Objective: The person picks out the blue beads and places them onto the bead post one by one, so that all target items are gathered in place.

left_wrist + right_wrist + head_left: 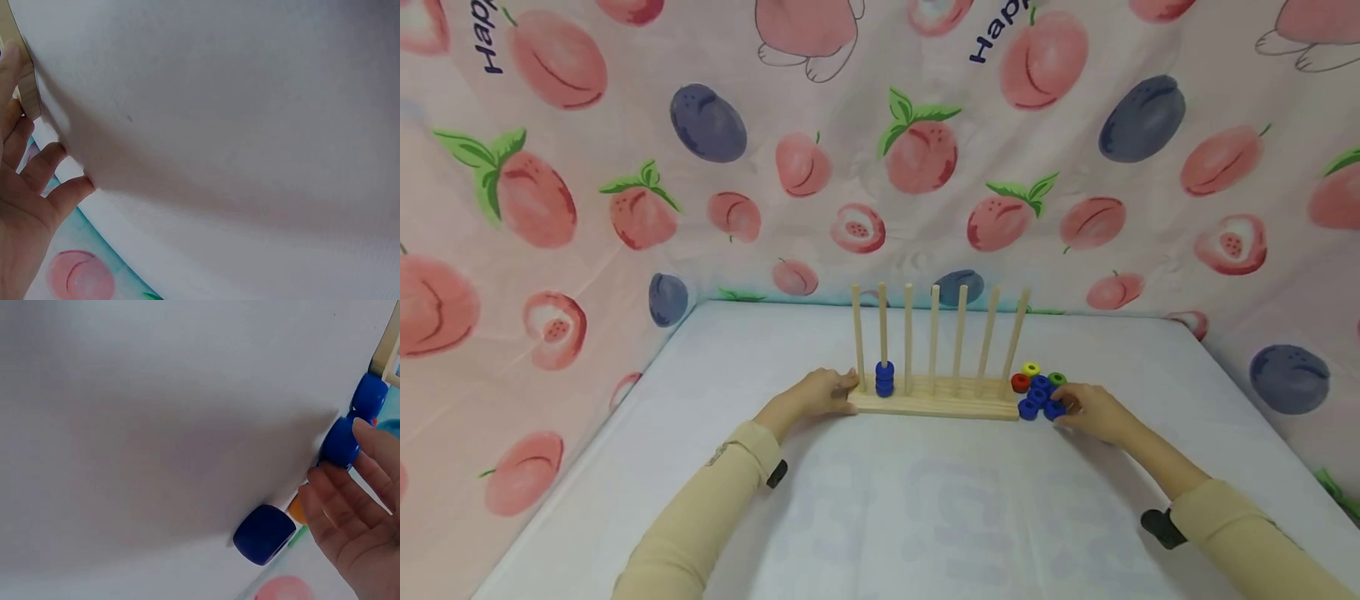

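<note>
In the head view, the wooden peg rack (934, 408) stands on the white counter (925, 508) at 5 o'clock from the middle. Its second peg from the left carries a stack of blue beads (884, 380). At the rack's 3 o'clock end lies a loose cluster: a yellow bead (1031, 368), a red bead (1020, 383), a green bead (1057, 379) and several blue ones. The left hand (820, 393), at 7 o'clock, grips the rack's near end, its arm reaching in from between 7 and 8. The right hand (1093, 411), at 4 o'clock, bends over the cluster, fingers closing around the nearest blue bead (1055, 409).

In the left wrist view, the hand enters at 9 o'clock. Its upper fingers press the end of the rack's base, at 10 o'clock; the two lower fingers spread apart, clear of the wood.

In the right wrist view, the hand reaches in between 3 and 4 o'clock. Thumb and fingertips pinch the blue bead at 3 o'clock. Another blue bead touches or nearly touches it toward 2. A dark blue bead (262, 534) sits apart at 5 o'clock, with something orange (297, 510) partly hidden at 4.
</note>
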